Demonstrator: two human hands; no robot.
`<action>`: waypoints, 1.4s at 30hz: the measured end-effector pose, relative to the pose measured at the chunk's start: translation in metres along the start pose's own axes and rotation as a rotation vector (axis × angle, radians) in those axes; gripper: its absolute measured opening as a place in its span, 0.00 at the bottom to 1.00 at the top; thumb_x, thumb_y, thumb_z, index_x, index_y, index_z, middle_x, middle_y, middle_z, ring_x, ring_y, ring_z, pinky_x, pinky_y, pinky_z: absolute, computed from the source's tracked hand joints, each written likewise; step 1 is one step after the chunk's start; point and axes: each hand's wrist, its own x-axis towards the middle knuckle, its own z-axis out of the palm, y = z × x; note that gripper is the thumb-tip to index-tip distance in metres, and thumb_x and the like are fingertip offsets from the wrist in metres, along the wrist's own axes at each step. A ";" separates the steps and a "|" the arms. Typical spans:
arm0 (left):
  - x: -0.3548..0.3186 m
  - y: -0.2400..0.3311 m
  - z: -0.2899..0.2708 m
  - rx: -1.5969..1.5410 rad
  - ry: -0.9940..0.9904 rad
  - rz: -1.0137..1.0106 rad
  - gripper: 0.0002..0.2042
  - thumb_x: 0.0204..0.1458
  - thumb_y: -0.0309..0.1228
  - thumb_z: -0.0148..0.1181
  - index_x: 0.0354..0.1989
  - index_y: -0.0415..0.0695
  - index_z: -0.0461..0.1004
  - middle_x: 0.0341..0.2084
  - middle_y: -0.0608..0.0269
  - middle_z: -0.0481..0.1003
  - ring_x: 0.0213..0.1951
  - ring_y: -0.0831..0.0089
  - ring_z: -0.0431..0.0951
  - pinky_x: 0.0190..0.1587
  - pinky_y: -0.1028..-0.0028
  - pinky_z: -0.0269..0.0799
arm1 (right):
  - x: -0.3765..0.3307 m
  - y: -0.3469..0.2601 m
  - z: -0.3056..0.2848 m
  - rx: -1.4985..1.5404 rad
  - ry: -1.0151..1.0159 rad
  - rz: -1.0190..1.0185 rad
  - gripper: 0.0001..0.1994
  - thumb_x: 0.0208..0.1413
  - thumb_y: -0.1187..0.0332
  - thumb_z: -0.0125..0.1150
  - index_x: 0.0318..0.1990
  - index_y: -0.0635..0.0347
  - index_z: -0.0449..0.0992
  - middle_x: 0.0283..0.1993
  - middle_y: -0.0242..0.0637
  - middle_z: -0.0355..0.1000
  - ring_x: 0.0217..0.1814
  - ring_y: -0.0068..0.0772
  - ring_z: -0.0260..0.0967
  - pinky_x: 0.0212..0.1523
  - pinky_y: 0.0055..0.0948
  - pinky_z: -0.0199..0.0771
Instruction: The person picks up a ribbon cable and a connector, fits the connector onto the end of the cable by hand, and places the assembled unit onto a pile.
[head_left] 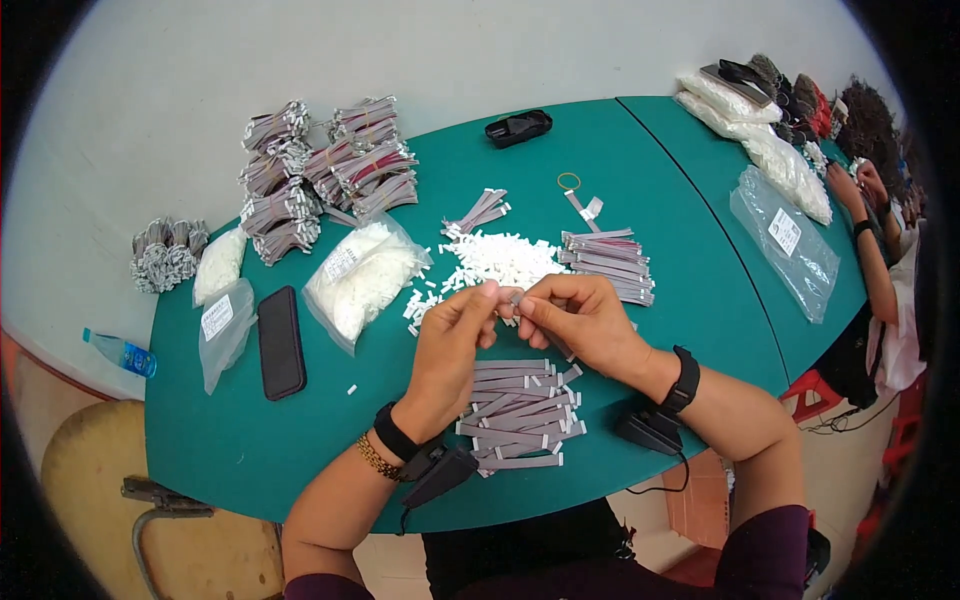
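Observation:
My left hand [455, 330] and my right hand [585, 315] meet over the middle of the green table, fingertips nearly touching. Between the right thumb and fingers is a grey flat ribbon cable [515, 297]; part of it shows below that hand. The left fingers are pinched together at the cable's end, and whatever they hold is too small to make out. Just beyond the hands lies a heap of small white connector housings [505, 258]. Closer to me, below the hands, loose grey ribbon cables with white ends [520, 415] are spread in a pile.
Bundled cables [285, 205] are stacked at the far left. Bags of white parts [365, 275], a dark phone [281, 343] and a bottle [120, 352] lie left. A cable stack [608, 265] sits beyond my right hand; a black object [518, 128] lies farther back. Another person's arms [868, 235] are at right.

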 end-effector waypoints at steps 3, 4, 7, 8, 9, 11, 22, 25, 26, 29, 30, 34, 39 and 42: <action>0.001 -0.004 -0.002 0.167 -0.032 0.093 0.07 0.52 0.32 0.57 0.31 0.41 0.74 0.25 0.72 0.72 0.26 0.86 0.62 0.29 0.83 0.56 | -0.002 -0.007 0.003 -0.039 -0.013 0.024 0.08 0.57 0.68 0.54 0.32 0.64 0.74 0.25 0.29 0.72 0.24 0.13 0.67 0.22 0.11 0.64; 0.001 -0.004 -0.002 0.167 -0.032 0.092 0.07 0.52 0.32 0.57 0.31 0.41 0.74 0.25 0.72 0.72 0.26 0.86 0.62 0.29 0.83 0.56 | -0.002 -0.006 0.003 -0.039 -0.013 0.026 0.08 0.57 0.68 0.54 0.32 0.64 0.74 0.25 0.29 0.72 0.24 0.13 0.67 0.22 0.11 0.64; 0.000 -0.003 0.003 0.164 -0.017 0.180 0.06 0.51 0.31 0.58 0.29 0.41 0.75 0.24 0.72 0.72 0.25 0.86 0.61 0.28 0.83 0.55 | 0.000 -0.001 0.003 0.015 -0.044 0.020 0.08 0.56 0.68 0.55 0.32 0.63 0.75 0.25 0.29 0.72 0.24 0.13 0.67 0.22 0.11 0.64; 0.000 -0.004 0.002 0.164 -0.016 0.180 0.06 0.51 0.31 0.58 0.29 0.41 0.75 0.24 0.72 0.72 0.25 0.86 0.61 0.28 0.83 0.55 | -0.001 -0.002 0.004 0.016 -0.044 0.021 0.08 0.56 0.68 0.55 0.32 0.63 0.75 0.25 0.29 0.72 0.24 0.13 0.67 0.22 0.11 0.64; 0.000 -0.005 0.002 0.179 -0.007 0.192 0.06 0.51 0.31 0.58 0.29 0.41 0.75 0.24 0.72 0.72 0.25 0.86 0.61 0.28 0.84 0.55 | -0.001 -0.005 0.005 0.000 -0.031 0.039 0.08 0.56 0.68 0.55 0.32 0.63 0.75 0.24 0.28 0.72 0.24 0.13 0.66 0.23 0.12 0.63; 0.000 -0.007 0.001 0.209 0.010 0.218 0.06 0.51 0.31 0.58 0.29 0.41 0.75 0.23 0.72 0.72 0.24 0.86 0.60 0.27 0.84 0.55 | -0.001 -0.008 0.006 -0.031 -0.005 0.076 0.08 0.56 0.68 0.55 0.32 0.63 0.75 0.24 0.28 0.72 0.24 0.13 0.65 0.23 0.12 0.62; 0.003 0.002 0.004 0.318 -0.031 0.217 0.06 0.52 0.30 0.57 0.32 0.40 0.75 0.22 0.74 0.70 0.23 0.87 0.59 0.26 0.84 0.53 | 0.003 -0.001 -0.002 -0.065 -0.015 0.023 0.08 0.56 0.69 0.55 0.30 0.63 0.75 0.23 0.26 0.71 0.22 0.11 0.62 0.22 0.12 0.61; 0.006 0.006 -0.004 0.507 -0.041 0.218 0.05 0.51 0.28 0.58 0.32 0.40 0.75 0.23 0.72 0.71 0.25 0.84 0.62 0.28 0.82 0.57 | 0.004 -0.004 -0.003 -0.063 -0.002 0.029 0.07 0.56 0.69 0.55 0.29 0.63 0.75 0.22 0.26 0.70 0.22 0.11 0.62 0.22 0.12 0.61; 0.008 0.005 -0.010 0.655 -0.043 0.228 0.05 0.49 0.27 0.58 0.31 0.40 0.75 0.23 0.70 0.72 0.26 0.81 0.66 0.31 0.80 0.61 | 0.004 -0.005 -0.004 -0.055 0.010 0.036 0.07 0.56 0.69 0.55 0.29 0.63 0.75 0.22 0.26 0.70 0.22 0.11 0.62 0.22 0.12 0.61; 0.011 0.002 -0.014 0.939 -0.054 0.309 0.04 0.46 0.26 0.60 0.30 0.41 0.75 0.23 0.67 0.73 0.28 0.75 0.70 0.34 0.75 0.64 | 0.005 -0.004 -0.006 -0.048 0.021 0.031 0.07 0.56 0.70 0.54 0.29 0.63 0.75 0.22 0.26 0.70 0.22 0.11 0.62 0.22 0.12 0.61; 0.012 0.000 -0.015 1.074 -0.056 0.380 0.05 0.44 0.25 0.61 0.31 0.42 0.75 0.22 0.66 0.72 0.28 0.72 0.70 0.33 0.73 0.65 | 0.005 -0.003 -0.007 -0.049 0.014 0.020 0.07 0.56 0.70 0.54 0.29 0.63 0.75 0.22 0.26 0.70 0.22 0.11 0.62 0.22 0.12 0.62; 0.013 -0.002 -0.016 1.272 -0.061 0.479 0.07 0.40 0.24 0.62 0.30 0.44 0.75 0.21 0.63 0.71 0.31 0.64 0.70 0.34 0.68 0.65 | 0.005 -0.004 -0.006 -0.035 0.002 0.022 0.07 0.55 0.70 0.54 0.29 0.63 0.75 0.22 0.26 0.70 0.22 0.11 0.63 0.22 0.12 0.62; 0.016 -0.007 -0.020 1.296 -0.051 0.554 0.06 0.39 0.23 0.62 0.28 0.42 0.75 0.22 0.61 0.73 0.26 0.66 0.70 0.31 0.70 0.64 | 0.005 -0.003 -0.007 -0.047 -0.001 0.040 0.07 0.55 0.70 0.55 0.29 0.63 0.75 0.22 0.26 0.70 0.22 0.11 0.63 0.23 0.12 0.62; 0.017 -0.008 -0.023 1.314 -0.056 0.551 0.05 0.40 0.22 0.62 0.27 0.42 0.74 0.22 0.61 0.73 0.26 0.66 0.70 0.30 0.70 0.65 | 0.005 -0.004 -0.006 -0.031 -0.006 0.028 0.07 0.55 0.69 0.55 0.29 0.63 0.75 0.22 0.26 0.70 0.22 0.11 0.63 0.23 0.13 0.62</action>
